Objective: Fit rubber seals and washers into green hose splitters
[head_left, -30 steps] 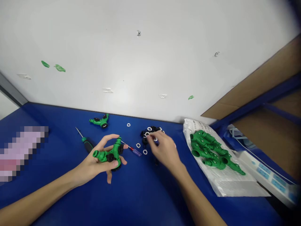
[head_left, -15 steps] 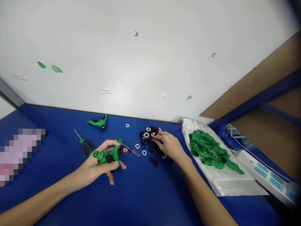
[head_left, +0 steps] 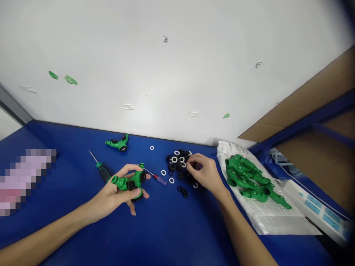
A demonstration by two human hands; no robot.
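L hand (head_left: 111,194) holds grn Y-conn. (head_left: 137,179), outlets (head_left: 118,181) up/left, collar (head_left: 136,200) low, axis slanted.

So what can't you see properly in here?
- Head view: whether the right hand pinches anything; its fingers hide that.
- Head view: handle end of the green-and-black screwdriver, behind the left hand.
- Head view: print on the plastic bag, too small to read.
- Head view: the pinkish thing, pixelated and cut by the left edge.

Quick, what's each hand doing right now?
Left hand: holding a green, Y-shaped plastic fitting with black knobs.
Right hand: at small black parts and white rings; whether it's closed on any cannot be told.
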